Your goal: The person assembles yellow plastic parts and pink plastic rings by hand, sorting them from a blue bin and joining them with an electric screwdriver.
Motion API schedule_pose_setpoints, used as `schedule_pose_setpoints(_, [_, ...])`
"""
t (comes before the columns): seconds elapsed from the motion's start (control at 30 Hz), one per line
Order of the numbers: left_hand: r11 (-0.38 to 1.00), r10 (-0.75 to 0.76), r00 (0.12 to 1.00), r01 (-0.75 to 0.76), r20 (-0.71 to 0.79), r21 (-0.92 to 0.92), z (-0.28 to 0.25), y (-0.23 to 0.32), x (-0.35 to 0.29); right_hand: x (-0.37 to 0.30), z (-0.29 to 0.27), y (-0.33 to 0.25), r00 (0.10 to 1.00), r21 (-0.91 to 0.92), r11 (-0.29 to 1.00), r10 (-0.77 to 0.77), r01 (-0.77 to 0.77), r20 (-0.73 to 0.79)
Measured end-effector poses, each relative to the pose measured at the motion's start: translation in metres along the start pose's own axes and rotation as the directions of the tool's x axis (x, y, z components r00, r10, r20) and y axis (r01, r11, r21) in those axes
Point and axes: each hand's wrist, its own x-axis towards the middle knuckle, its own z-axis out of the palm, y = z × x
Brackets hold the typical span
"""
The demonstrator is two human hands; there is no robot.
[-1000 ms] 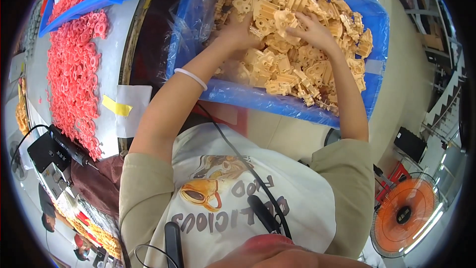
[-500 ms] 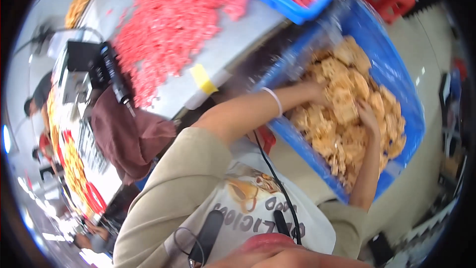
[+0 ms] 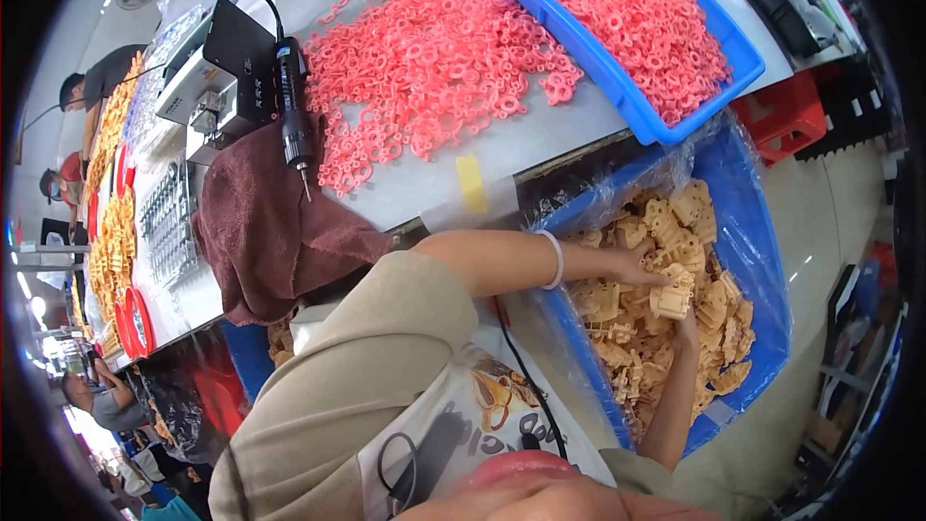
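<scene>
Beige moulded plastic parts (image 3: 617, 328) fill a blue bin (image 3: 767, 260) lined with clear plastic film. Over the pile my left hand (image 3: 632, 265), with a pale band at its wrist, reaches in from the left. Its fingers are closed at the upper edge of a block of beige plastic parts (image 3: 671, 297). My right hand (image 3: 685, 330) comes up from below and meets the same block at its lower side. Most of the right hand's fingers are hidden behind the block.
Pink ring-shaped pieces (image 3: 434, 58) are heaped on the grey table (image 3: 386, 198) and in a blue tray (image 3: 550, 24). An electric screwdriver (image 3: 292, 106) lies by a maroon cloth (image 3: 270, 222). A red stool (image 3: 781, 121) stands beyond the bin. People work at the far left.
Both hands were down among the beige parts; now they are together at one block above the pile. The whole view has shifted, showing more of the table and pink pieces.
</scene>
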Motion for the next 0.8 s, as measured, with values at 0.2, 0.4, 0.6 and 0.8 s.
schedule_pose_setpoints(0.2, [0.999,0.027,0.990,-0.023,-0.141,0.031,0.000,0.022,-0.036,-0.035,0.020,0.002,0.994,0.377,0.920,-0.075,0.102,-0.085])
schedule_pose_setpoints(0.4, [0.999,0.011,0.991,-0.006,-0.137,0.036,0.001,0.028,-0.046,-0.077,0.042,-0.017,0.981,0.547,0.819,-0.099,0.174,-0.165])
schedule_pose_setpoints(0.6, [0.991,0.128,0.982,-0.130,-0.142,-0.009,0.004,0.032,-0.058,-0.045,0.011,-0.024,0.957,0.538,0.839,-0.220,0.086,0.190])
schedule_pose_setpoints(0.8, [0.980,0.181,0.971,-0.164,-0.157,0.115,0.026,0.029,-0.032,-0.007,-0.023,0.008,0.989,0.299,0.943,0.146,-0.145,0.018])
